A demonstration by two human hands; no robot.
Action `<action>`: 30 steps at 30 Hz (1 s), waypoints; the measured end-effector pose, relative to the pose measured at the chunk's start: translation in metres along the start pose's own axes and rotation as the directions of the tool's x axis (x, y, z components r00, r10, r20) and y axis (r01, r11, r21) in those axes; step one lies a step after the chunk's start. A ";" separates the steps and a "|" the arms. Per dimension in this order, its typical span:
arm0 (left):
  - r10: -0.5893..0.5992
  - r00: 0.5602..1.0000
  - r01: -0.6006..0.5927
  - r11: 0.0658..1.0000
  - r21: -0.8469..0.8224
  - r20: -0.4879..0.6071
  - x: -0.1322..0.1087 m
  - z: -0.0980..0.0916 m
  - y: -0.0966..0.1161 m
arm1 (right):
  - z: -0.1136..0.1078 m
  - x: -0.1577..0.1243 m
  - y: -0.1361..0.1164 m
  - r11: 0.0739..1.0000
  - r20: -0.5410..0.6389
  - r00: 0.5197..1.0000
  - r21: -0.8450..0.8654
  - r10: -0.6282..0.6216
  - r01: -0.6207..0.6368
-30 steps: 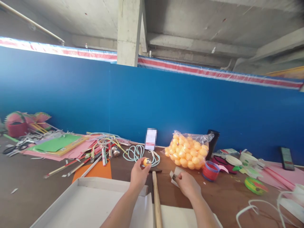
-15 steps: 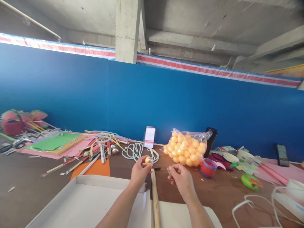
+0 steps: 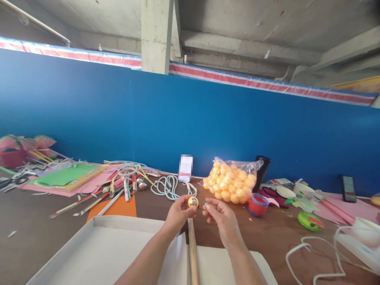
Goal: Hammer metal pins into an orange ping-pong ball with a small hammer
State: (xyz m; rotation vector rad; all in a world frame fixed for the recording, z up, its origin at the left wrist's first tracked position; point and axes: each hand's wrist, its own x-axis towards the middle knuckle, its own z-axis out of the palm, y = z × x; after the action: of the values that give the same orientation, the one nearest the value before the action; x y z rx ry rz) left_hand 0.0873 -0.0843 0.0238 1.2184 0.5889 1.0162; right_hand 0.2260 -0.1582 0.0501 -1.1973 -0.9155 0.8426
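Observation:
An orange ping-pong ball (image 3: 190,200) with a shiny silver patch on its front is gripped between the fingers and thumb of my left hand (image 3: 178,215). A short gap to the right, my right hand (image 3: 222,218) pinches a tiny silvery piece (image 3: 206,204), too small to name. Below and between the hands runs a wooden stick (image 3: 192,253). My left forearm crosses over a shallow white cardboard tray (image 3: 97,253), and the right one over a pale sheet (image 3: 212,261).
Behind my hands stands a clear bag of orange balls (image 3: 230,182), beside a red tape roll (image 3: 257,206). A pale blue cord (image 3: 169,189) and a phone (image 3: 185,168) lie farther back. Papers (image 3: 67,175) and sticks clutter the left; a white cable (image 3: 314,273) loops at right.
My two hands have come closer together. The left has shifted slightly right with the ball, whose silver patch now faces me more, and the right has moved slightly up and left.

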 end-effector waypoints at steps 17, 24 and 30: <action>-0.082 0.969 0.154 0.938 -0.312 0.233 -0.011 0.005 0.015 | 0.017 -0.010 -0.003 0.994 0.060 0.997 0.098 0.046 -0.051; -0.105 0.968 0.164 0.952 -0.257 0.227 -0.011 0.005 0.013 | 0.011 -0.004 0.007 0.972 0.121 0.989 0.209 0.084 -0.108; -0.108 0.973 0.154 0.963 -0.223 0.206 -0.010 0.004 0.010 | 0.009 -0.004 0.009 0.965 0.158 0.983 0.231 0.089 -0.125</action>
State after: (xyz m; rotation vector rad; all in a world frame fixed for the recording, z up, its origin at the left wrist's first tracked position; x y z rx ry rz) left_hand 0.0825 -0.0947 0.0333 1.0362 0.3794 0.8194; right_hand 0.2160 -0.1566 0.0420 -0.9903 -0.8450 1.1083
